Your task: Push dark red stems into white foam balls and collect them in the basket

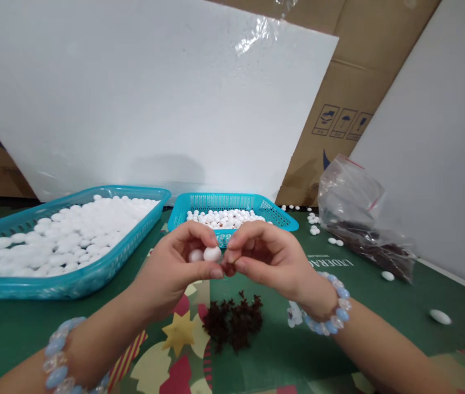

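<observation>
In the head view, the person's two hands meet over the middle of the counter point(380, 295), which is covered with a green cloth printed with stars and stripes. The left hand point(175, 268) has its fingers point(199, 232) curled around two white beads point(204, 254), pinching them between thumb and fingertips; the beads sit side by side, touching, just in front of the near rim of the small basket. The right hand point(267, 257) has its fingers point(243, 235) bent inward with the tips pressed against the left thumb, right beside the beads; whether something small is pinched between them cannot be told. Each wrist wears a bracelet of pale blue and clear beads.

Below the hands, on the cloth, lies a small heap of dark brown pieces point(234, 320), apart from both hands. To the left stands a large blue basket point(72, 282) filled with white oval beads. Behind the hands sits a small blue basket point(282, 216) holding white beads, some with dark spots among them. To the right, a clear plastic bag point(355, 208) with dark brown contents leans near the wall boards. Loose white beads point(440, 316) are scattered over the counter on the right side. White boards and cardboard stand at the back.
</observation>
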{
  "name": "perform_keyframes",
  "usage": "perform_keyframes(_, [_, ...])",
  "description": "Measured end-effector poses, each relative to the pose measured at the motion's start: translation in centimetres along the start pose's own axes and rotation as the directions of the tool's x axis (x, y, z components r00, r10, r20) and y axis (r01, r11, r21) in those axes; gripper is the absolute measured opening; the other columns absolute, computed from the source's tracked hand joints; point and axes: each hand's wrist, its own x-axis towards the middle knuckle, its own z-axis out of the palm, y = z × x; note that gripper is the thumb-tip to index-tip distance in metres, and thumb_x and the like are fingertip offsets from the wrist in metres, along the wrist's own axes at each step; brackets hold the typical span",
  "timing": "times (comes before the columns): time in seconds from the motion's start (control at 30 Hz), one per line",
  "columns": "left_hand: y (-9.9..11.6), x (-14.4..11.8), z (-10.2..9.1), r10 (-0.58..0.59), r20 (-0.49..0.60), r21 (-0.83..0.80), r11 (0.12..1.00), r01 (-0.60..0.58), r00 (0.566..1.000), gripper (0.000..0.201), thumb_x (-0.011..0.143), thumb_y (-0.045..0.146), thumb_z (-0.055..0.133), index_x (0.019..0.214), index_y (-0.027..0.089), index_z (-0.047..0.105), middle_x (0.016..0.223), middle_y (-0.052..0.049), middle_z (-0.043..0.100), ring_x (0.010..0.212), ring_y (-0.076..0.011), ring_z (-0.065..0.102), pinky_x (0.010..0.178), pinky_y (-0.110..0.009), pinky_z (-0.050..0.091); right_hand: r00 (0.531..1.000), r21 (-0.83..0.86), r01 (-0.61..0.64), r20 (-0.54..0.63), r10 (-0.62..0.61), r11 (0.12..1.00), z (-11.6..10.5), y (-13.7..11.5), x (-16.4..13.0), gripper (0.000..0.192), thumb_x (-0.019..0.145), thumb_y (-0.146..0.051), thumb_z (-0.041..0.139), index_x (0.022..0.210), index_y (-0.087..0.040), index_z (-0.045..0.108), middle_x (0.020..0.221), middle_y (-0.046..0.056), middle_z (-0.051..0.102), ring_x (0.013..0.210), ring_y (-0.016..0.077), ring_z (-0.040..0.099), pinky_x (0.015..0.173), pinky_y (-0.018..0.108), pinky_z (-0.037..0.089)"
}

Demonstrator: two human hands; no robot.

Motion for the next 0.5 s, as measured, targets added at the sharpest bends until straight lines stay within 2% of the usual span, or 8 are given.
perform_keyframes(0.3, [-0.10, 0.09, 0.02, 0.076, 0.014, 0.178, 0.981, -0.077, 0.997, 0.018, 0.042, 0.005, 0.062, 0.049, 0.021, 0.057, 0.054, 0.002, 0.049, 0.050, -0.0087, 0.044, 0.039, -0.016, 0.037, 1.000, -0.076, -0.004, 0.016, 0.006, 0.997, 0.10, -0.45, 0.06, 0.015, 0.065, -0.005, 0.043, 0.071, -0.019, 0.047, 0.067, -0.004, 0.048, 0.058, 0.0021, 0.047, 0.053, 0.013, 0.041])
perform_keyframes(0.5, [0.08, -0.08, -0.12, 0.143, 0.024, 0.405, 0.904, -0.140, 0.990, 0.010, 0.043, 0.017, 0.064, 0.050, 0.021, 0.058, 0.056, 0.000, 0.051, 0.053, -0.0110, 0.046, 0.046, -0.019, 0.038, 0.997, -0.105, -0.079, 0.000, 0.079, 0.991, 0.13, -0.54, 0.00, 0.013, 0.065, -0.006, 0.042, 0.071, -0.017, 0.046, 0.068, -0.002, 0.048, 0.057, 0.0026, 0.047, 0.051, 0.014, 0.041])
